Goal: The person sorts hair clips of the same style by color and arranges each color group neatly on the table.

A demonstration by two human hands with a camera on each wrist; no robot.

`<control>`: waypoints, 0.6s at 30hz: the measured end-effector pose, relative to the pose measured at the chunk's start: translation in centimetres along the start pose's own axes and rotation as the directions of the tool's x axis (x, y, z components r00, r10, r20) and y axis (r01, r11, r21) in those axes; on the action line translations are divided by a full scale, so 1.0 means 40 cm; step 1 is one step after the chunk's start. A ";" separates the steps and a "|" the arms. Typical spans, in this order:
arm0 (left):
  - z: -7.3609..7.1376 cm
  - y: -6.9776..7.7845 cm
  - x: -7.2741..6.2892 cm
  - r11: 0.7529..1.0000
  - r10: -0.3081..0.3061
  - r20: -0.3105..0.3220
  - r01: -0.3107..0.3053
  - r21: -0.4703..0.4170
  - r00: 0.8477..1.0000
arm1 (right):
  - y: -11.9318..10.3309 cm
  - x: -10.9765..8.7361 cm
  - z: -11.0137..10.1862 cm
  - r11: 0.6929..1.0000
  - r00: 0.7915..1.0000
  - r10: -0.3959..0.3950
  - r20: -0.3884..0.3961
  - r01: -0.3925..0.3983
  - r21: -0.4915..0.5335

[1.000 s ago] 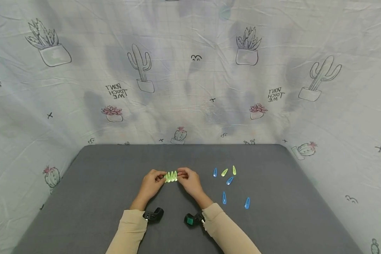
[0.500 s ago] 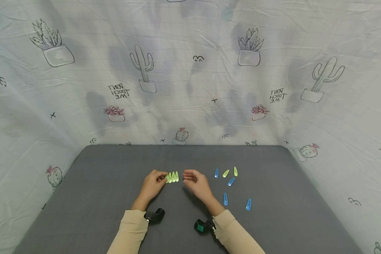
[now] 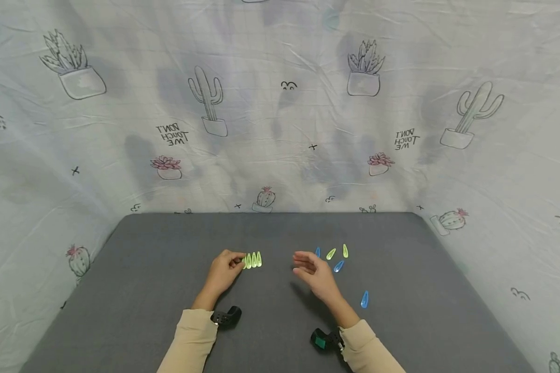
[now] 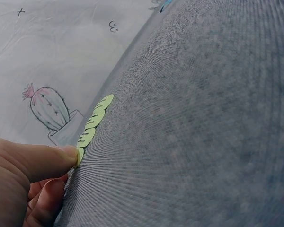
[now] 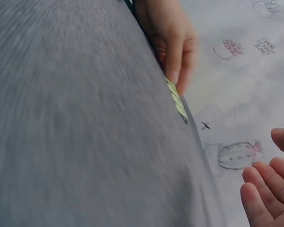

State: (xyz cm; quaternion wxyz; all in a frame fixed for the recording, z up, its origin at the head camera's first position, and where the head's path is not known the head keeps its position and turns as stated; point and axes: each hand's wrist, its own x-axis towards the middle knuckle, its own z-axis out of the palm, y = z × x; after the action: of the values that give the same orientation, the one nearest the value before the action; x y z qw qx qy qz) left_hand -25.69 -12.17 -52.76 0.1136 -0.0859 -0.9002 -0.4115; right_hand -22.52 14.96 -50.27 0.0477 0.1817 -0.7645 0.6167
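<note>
Several yellow-green snap hair clips (image 3: 254, 260) lie side by side in a short row on the grey table, fanned close together in the left wrist view. My left hand (image 3: 225, 269) is at the row's left end, thumb and fingertips pinching the end hair clip (image 4: 79, 157) and covering part of it. My right hand (image 3: 317, 274) holds nothing and hovers to the right of the row, fingers loosely extended; its fingers (image 5: 262, 189) are spread apart from the thumb in the right wrist view. A blue hair clip (image 3: 318, 251) shows just behind its fingertips, partly hidden.
Right of the right hand lie two loose yellow-green clips (image 3: 331, 254), a blue clip (image 3: 338, 266) and, nearer, another blue clip (image 3: 364, 299). The grey table (image 3: 158, 290) ends at a patterned cloth backdrop (image 3: 280, 129).
My right hand has left the row's right end and moved right toward the loose clips, its forearm now covering one blue clip. My left hand stays at the row's left end.
</note>
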 end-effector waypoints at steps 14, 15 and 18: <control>0.000 -0.006 0.003 1.000 -0.002 -0.004 0.002 0.003 1.000 | 0.008 -0.024 -0.139 0.995 0.992 0.042 -0.123 -0.052 -0.081; 0.001 -0.006 0.003 1.000 -0.001 -0.004 0.001 0.003 1.000 | 0.010 -0.024 -0.149 0.994 0.990 0.037 -0.138 -0.050 -0.093; 0.001 -0.007 0.004 1.000 0.002 -0.005 -0.002 0.003 1.000 | 0.012 -0.026 -0.176 0.989 0.984 0.027 -0.175 -0.052 -0.141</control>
State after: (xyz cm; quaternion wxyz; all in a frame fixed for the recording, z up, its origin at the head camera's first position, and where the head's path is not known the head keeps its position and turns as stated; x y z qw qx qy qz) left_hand -25.93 -12.30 -52.95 0.1162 -0.0856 -0.9006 -0.4101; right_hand -22.77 22.05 -49.36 0.1145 0.1085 -0.8036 0.5739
